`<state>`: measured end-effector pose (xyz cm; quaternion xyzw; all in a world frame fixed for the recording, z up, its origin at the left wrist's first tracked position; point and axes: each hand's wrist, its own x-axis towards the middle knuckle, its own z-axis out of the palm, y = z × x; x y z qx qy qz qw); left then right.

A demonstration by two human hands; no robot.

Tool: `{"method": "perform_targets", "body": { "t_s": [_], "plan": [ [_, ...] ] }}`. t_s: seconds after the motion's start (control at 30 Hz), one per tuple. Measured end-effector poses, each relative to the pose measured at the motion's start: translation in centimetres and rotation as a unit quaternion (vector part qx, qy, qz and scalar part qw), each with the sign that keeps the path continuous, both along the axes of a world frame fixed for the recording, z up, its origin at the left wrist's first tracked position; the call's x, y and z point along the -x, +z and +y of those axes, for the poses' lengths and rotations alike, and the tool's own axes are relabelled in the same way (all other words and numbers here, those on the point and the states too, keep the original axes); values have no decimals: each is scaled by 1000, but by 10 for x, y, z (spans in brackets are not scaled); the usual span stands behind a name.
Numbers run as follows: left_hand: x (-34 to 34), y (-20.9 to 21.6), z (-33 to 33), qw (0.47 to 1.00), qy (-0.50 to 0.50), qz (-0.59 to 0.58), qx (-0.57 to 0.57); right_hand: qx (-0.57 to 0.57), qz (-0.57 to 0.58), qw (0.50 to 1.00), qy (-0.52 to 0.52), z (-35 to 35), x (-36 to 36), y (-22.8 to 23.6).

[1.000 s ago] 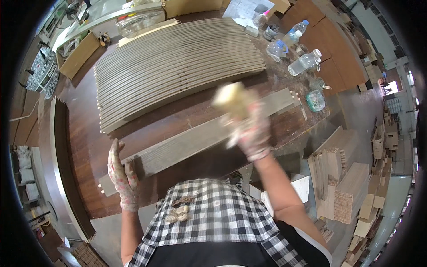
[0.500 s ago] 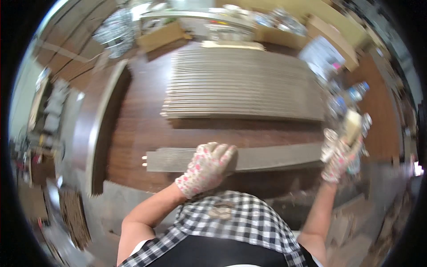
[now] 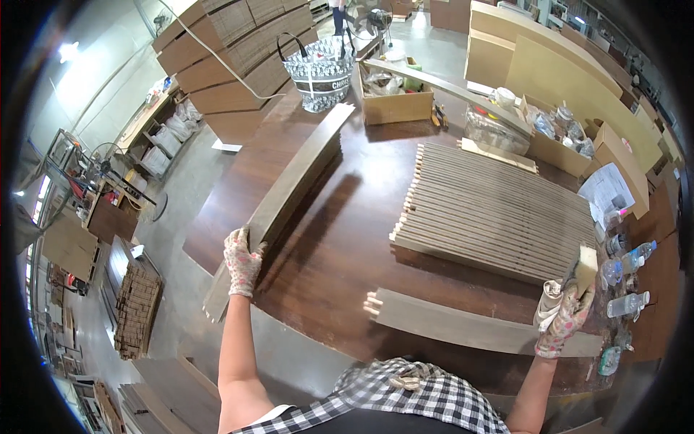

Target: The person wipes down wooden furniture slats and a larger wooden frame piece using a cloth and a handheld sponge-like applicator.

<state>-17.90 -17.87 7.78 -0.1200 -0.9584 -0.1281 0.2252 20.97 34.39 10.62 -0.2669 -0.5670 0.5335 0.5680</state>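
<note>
My left hand (image 3: 243, 262), in a white glove with pink spots, grips the near part of a long grey-brown board (image 3: 296, 170) at the table's left. This board lies slantwise, with others seemingly beneath it. My gloved right hand (image 3: 566, 322) is closed around a pale yellow sponge-like block (image 3: 587, 262) and a crumpled off-white cloth (image 3: 549, 304). Below that hand, a single grey-brown board (image 3: 448, 320) lies along the table's near edge, wooden dowels sticking out of its left end. Farther back, a row of similar boards (image 3: 499, 210) stands packed side by side, dowels at their left ends.
Several plastic bottles (image 3: 627, 304) and a paper sheet (image 3: 606, 192) line the right side of the brown table (image 3: 340, 267). Along its back are a patterned tote bag (image 3: 318, 76) and open cardboard boxes (image 3: 396, 108). Stacked brown panels (image 3: 238, 61) rise behind.
My left hand has left the single near board and moved left onto the slanting board. My right hand keeps the block and cloth. The view has swung left.
</note>
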Motion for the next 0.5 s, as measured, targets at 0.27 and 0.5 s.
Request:
{"method": "perform_targets", "body": {
  "t_s": [0.27, 0.5],
  "plan": [
    [43, -30, -30, 997, 52, -62, 5, 1, 10, 1000, 14, -18, 25, -3],
    [38, -23, -39, 998, 29, -55, -1, 33, 11, 999, 26, -31, 29, -1]
  ]
}}
